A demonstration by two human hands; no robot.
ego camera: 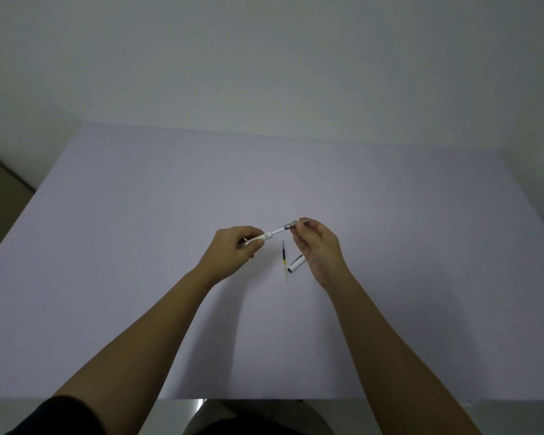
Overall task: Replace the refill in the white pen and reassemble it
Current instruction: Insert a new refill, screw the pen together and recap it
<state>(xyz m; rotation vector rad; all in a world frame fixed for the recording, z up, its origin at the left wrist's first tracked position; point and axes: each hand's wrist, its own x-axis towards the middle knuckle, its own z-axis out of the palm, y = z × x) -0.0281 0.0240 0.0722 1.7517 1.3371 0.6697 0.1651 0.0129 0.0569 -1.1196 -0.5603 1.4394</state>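
A plain, staged work space is shown rather than a lived-in room, though the exact kind of place cannot be told. A broad table (139,246) covered in a pale lavender sheet fills most of the view and is pushed against a bare, unmarked wall (264,58) at the far side. At the far left a brown surface (0,189) (possibly cardboard or a floor) is glimpsed. No furnishings, shelves or tools are offered as further evidence.
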